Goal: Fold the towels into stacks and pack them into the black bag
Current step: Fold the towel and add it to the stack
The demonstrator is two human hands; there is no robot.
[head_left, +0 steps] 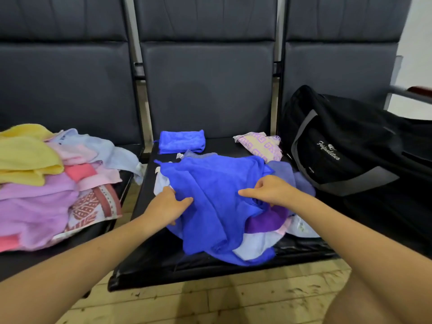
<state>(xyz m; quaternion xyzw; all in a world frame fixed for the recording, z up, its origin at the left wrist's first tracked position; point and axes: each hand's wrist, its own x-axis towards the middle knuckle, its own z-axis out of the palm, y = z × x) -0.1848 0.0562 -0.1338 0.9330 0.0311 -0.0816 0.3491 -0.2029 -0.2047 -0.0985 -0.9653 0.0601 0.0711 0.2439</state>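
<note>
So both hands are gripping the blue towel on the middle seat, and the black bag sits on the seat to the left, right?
Not quite. Both the left hand and right hand grip the blue towel on the middle seat, but the head view shows the black bag on the seat to the right.

Bare strip of middle seat (pixel 224 146) between folded blue towel (pixel 181 141) and patterned towel (pixel 261 146); blocked right by black bag (pixel 346 146), left by towel pile (pixel 46 183).

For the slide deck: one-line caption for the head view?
Both hands grip a blue towel beside the black bag.
</note>
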